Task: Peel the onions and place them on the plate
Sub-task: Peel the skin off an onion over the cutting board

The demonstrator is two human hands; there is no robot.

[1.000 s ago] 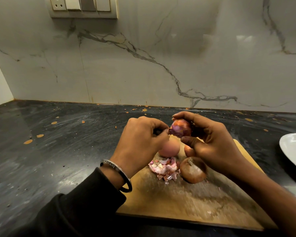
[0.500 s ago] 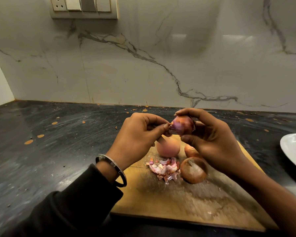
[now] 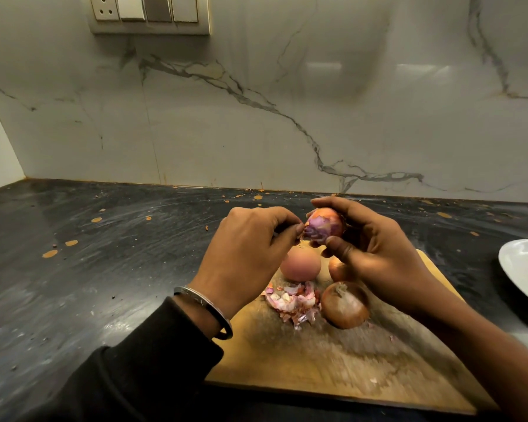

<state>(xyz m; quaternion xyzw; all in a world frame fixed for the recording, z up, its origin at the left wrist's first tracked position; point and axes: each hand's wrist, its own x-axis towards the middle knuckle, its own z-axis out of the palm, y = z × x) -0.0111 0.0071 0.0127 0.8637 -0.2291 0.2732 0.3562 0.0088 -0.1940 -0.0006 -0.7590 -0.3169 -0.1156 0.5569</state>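
My right hand (image 3: 375, 248) grips a small purple onion (image 3: 325, 226), partly stripped, above the wooden cutting board (image 3: 348, 370). My left hand (image 3: 250, 254) pinches a flap of the onion's skin at its left side. On the board below lie a pale pink onion (image 3: 300, 267), a brown unpeeled onion (image 3: 343, 306) and a third onion (image 3: 336, 266) mostly hidden behind my right hand. A heap of pink peels (image 3: 293, 301) sits between them. The white plate (image 3: 525, 272) shows at the right edge, partly cut off.
The board lies on a dark stone counter (image 3: 89, 269) flecked with orange spots. A marble wall (image 3: 256, 117) closes the back, with a switch panel (image 3: 150, 13) at the top left. A steel bangle (image 3: 208, 309) circles my left wrist.
Both hands have lifted the purple onion slightly higher above the board. My left fingers stay pinched at the onion's skin. The onions on the board have not moved.
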